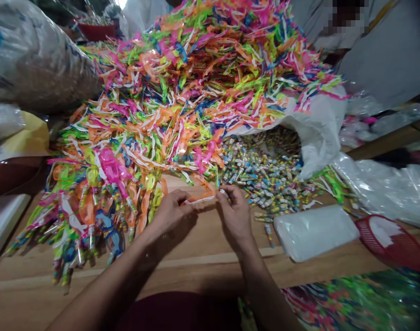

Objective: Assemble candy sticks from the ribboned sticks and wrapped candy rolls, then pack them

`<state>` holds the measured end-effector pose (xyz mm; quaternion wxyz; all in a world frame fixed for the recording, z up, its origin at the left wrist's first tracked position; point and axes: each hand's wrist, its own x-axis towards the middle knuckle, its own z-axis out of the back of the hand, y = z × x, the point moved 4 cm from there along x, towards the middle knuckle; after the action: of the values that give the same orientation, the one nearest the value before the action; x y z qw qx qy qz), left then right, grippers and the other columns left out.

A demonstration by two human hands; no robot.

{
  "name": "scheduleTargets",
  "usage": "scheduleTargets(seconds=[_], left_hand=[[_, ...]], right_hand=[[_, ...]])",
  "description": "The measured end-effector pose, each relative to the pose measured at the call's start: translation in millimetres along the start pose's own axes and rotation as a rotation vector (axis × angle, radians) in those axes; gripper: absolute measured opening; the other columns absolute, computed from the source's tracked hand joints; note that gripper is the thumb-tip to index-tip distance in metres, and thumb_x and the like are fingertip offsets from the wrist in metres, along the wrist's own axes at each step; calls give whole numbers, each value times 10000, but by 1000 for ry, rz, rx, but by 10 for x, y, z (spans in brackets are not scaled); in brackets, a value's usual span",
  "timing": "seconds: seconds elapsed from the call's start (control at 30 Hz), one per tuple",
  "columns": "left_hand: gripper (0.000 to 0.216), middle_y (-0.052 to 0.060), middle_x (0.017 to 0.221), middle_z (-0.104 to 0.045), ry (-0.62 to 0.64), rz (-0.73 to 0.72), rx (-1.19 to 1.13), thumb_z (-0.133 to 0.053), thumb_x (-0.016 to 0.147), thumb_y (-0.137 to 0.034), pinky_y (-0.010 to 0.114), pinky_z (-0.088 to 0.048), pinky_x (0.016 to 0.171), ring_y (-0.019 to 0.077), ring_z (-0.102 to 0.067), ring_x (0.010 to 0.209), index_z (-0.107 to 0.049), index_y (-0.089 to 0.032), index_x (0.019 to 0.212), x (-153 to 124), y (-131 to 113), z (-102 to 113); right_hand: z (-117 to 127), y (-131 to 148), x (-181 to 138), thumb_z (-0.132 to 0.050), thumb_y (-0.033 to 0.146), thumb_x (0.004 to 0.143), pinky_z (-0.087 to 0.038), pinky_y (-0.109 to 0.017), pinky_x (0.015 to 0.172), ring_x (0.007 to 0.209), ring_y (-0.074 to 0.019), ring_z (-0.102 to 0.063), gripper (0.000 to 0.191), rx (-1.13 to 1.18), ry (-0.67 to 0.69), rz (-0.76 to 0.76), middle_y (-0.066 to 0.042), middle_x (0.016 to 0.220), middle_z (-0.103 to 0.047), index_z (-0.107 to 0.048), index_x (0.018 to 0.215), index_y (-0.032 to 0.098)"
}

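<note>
Between my two hands stretches an orange plastic toy pair of glasses [207,198] with a white strip along it. My left hand [171,212] pinches its left end between thumb and fingers. At the other end, my right hand [234,214] is closed with thumb and fingertips together by the orange frame; a small wrapped piece may be in those fingertips, but I cannot make it out. Just beyond the hands rises a big heap of neon toy glasses [182,115]. Right of them lies a pile of small wrapped candy rolls [265,177].
Glasses with rolls attached [92,220] lie on the wooden table [196,243] at left. On the right are a stack of clear plastic bags [316,232], a red basket [392,241] and a white sack [323,128]. A full sack [40,55] stands back left. A person [348,41] is behind.
</note>
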<state>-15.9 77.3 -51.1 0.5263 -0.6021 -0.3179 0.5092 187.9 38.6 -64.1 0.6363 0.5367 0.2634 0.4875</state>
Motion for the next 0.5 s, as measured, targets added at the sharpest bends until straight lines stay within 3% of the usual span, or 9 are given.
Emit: scheduleTargets(seconds=[0.13, 0.3, 0.5], left_hand=[[218, 22, 679, -701, -166, 12, -312, -859, 693, -339, 264, -476, 600, 151, -608, 607, -748, -168, 770, -12, -38, -22], [328, 47, 849, -748, 48, 84, -755, -936, 675, -354, 313, -540, 735, 178, -679, 762, -769, -183, 900, -36, 54, -359], [434, 11, 612, -649, -83, 110, -686, -952, 626, -466, 304, -494, 557, 154, -599, 536, -650, -161, 695, -42, 35, -317]], right_hand=[[-133, -29, -92, -705, 444, 929, -532, -386, 916, 989, -231, -670, 253, 133, 34, -95, -43, 1047, -741, -704, 1077, 239], [-337, 40, -237, -692, 481, 960, -550, -375, 891, 966, -221, -682, 284, 209, 134, -126, -45, 1066, -737, -715, 1134, 258], [-291, 107, -279, -660, 428, 999, -515, -398, 1000, 1085, -230, -655, 200, 143, 134, -2, -43, 1131, -703, -734, 1130, 296]])
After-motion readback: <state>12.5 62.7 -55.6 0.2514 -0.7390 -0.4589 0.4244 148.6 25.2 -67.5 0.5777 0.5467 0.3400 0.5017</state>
